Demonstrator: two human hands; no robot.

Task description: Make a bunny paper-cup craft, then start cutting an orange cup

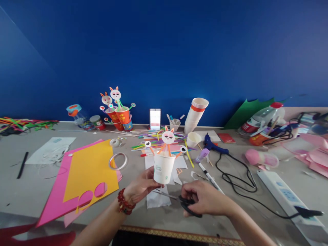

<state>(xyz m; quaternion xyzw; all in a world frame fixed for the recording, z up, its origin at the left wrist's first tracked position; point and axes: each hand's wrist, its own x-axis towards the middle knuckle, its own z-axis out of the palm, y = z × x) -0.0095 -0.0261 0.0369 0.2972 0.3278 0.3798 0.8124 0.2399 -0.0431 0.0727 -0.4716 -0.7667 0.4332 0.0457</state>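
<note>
My left hand point(145, 184), with a red beaded bracelet on its wrist, grips a white paper cup point(164, 171) low on its left side. Out of the cup rises a paper rabbit face point(168, 137) with orange ears. Orange strips carry a small round paper disc on either side of it. My right hand point(201, 198) is closed round the black handles of a pair of scissors point(188, 206). The scissor blades point left, under the base of the cup, and look slightly parted. Beneath them lies a white paper piece point(156, 200).
Yellow paper point(92, 171) with round holes lies over pink sheets at left. Behind the cup are scattered coloured sticks point(153, 140). A blue glue gun point(215, 145), its cord and a power strip point(284, 194) occupy the right. Stacked cups point(196, 114) and finished-looking rabbit cups point(123, 116) stand near the wall.
</note>
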